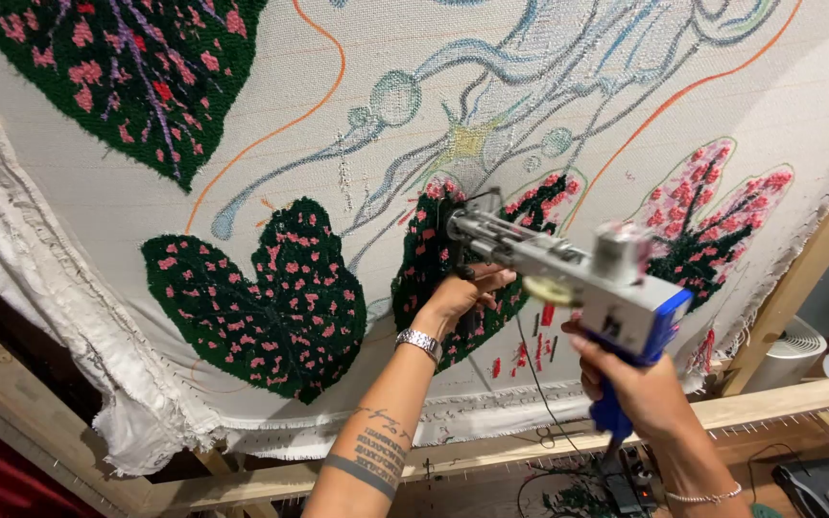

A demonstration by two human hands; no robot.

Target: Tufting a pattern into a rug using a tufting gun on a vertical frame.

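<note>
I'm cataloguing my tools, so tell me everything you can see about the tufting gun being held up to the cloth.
The tufting gun has a grey-white body with a blue rear section and blue handle, plus a pale round wheel on its side. A slim metal front frame reaches to the stretched cloth, its tip pressed against a dark green leaf with pink spots. It is tilted, nose up and to the left. The right hand closes around the blue handle; the left hand steadies it from below, near the front. A dark cord hangs beneath it.

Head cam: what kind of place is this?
Likely a rug-tufting workshop: backing cloth stretched on a wooden frame, partly tufted leaf shapes, and a tufting gun gripped by the right hand.
</note>
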